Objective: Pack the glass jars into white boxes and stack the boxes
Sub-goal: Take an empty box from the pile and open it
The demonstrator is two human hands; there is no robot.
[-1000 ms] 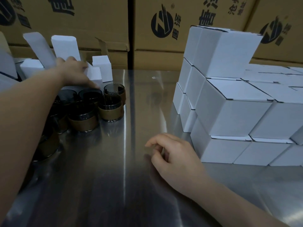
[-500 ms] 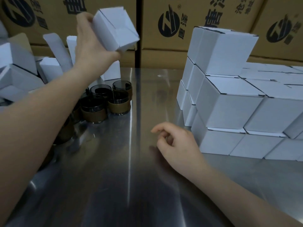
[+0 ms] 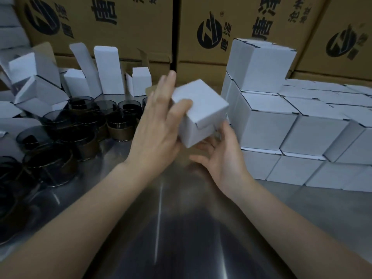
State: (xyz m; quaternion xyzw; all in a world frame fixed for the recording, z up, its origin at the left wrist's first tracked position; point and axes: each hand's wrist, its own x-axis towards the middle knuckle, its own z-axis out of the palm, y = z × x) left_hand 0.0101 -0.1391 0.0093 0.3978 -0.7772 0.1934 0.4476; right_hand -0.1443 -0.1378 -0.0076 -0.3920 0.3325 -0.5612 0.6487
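A small white box [image 3: 201, 109] hangs tilted in the air over the middle of the table. My left hand [image 3: 157, 127] holds it from the left, thumb across its near face and fingers behind it. My right hand [image 3: 225, 158] is palm up under the box, its thumb touching the right side and its fingers loosely spread below. Several dark glass jars [image 3: 118, 121] with brown bands stand at the left. Closed white boxes [image 3: 267, 121] are stacked in tiers at the right.
Empty white boxes with raised flaps [image 3: 108, 71] stand and lie behind the jars at the back left. Large brown cartons [image 3: 120, 21] wall off the back. The steel table [image 3: 181, 228] reflects light in front of me.
My left hand has brought the white box down from high at the left to the centre. My right hand has risen off the table and turned palm up under the box.
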